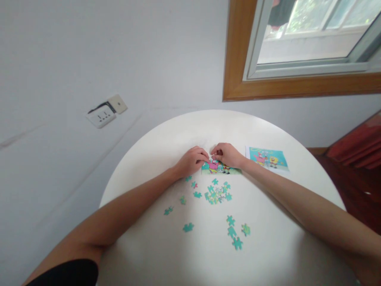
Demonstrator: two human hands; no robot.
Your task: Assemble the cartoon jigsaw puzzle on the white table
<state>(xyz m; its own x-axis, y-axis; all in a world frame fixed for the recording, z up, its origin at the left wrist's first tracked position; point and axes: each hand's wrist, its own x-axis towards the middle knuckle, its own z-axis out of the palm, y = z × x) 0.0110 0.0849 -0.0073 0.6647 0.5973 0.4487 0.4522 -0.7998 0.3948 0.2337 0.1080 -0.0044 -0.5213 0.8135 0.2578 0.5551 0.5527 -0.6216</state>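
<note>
A partly joined jigsaw puzzle (213, 168) with a pink cartoon figure and a yellow one lies flat near the middle of the white table. My left hand (193, 159) is at its upper left edge, with thumb and fingers closed on the puzzle there. Above its top edge, my right hand (228, 155) is bent in a pinch on what looks like a small puzzle piece (213, 156), mostly covered by the fingers. That hand hides the puzzle's upper right part. Just below the puzzle is a heap of loose pieces (218, 194), mostly turquoise.
A picture sheet (269, 159) with the same cartoon figures lies right of my right hand. Several loose pieces (231, 232) are scattered nearer to me, others (188, 227) to the left. The round white table (149, 254) stands by a wall with a socket (102, 116) and a window.
</note>
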